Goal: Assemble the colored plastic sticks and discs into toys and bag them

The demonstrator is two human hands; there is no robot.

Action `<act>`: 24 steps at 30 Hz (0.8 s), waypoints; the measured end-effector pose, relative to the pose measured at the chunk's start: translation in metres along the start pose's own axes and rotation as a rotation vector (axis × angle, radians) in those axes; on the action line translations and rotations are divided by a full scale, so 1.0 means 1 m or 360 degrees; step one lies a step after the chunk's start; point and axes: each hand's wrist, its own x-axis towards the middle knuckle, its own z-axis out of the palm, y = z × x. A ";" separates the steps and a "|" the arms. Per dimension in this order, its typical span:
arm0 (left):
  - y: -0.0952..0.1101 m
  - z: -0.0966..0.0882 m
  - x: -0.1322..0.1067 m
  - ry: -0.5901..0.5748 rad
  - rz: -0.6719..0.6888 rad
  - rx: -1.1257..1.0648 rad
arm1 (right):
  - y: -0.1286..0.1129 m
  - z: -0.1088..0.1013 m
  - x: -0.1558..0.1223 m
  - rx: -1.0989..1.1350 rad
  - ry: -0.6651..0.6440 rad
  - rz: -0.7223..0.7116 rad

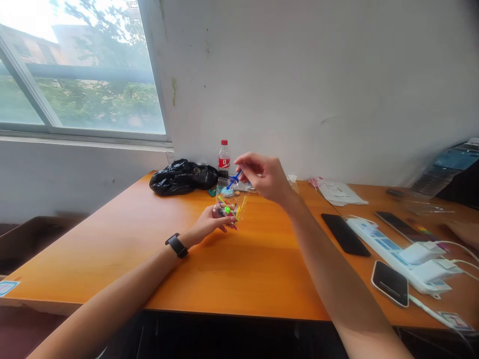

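Observation:
My left hand (216, 219), with a black watch (176, 246) on its wrist, is closed round the lower part of a clear plastic bag (243, 192). Yellow, green and red small plastic pieces (227, 210) show through its wall. Above the bag's top, my right hand (264, 174) pinches a small blue plastic stick (234, 180) between thumb and fingertips. The stick slants down to the left and has a wider part near its middle. Its lower tip overlaps the bag's upper part; whether it is inside or in front, I cannot tell.
Behind the hands are a black plastic bag (179, 178) and a red-capped bottle (223, 162). To the right lie a black phone (345, 234), another phone (390, 283), a white power strip (385, 247) with chargers and cables, and white packaging (339, 193).

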 end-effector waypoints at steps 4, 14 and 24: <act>0.002 0.001 -0.001 -0.0001 -0.0021 -0.0033 | -0.008 0.011 -0.001 -0.0072 -0.0167 -0.0106; 0.005 0.003 -0.001 0.0012 -0.0018 -0.0036 | 0.019 0.019 -0.002 -0.0697 -0.0175 -0.0275; 0.004 0.003 -0.001 0.0024 -0.0008 -0.0027 | 0.006 0.009 0.000 -0.0554 -0.0039 -0.0206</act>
